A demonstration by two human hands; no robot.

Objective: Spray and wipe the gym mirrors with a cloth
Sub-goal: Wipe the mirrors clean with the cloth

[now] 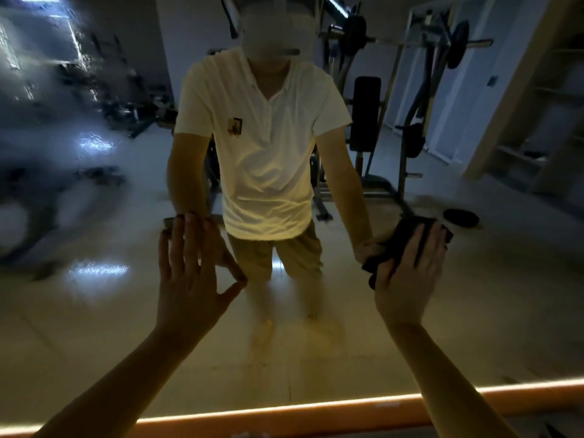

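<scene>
Now right hand [410, 276], fingers straight, presses the dark cloth [404, 232] on the mirror [94, 311], left hand [189, 276] spread against it; upper-left glass looks hazy, so wiping seems midway.

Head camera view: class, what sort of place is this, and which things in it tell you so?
Probably a gym: the wall mirror reflects a padded bench and weight plates hung on a rack.
</scene>
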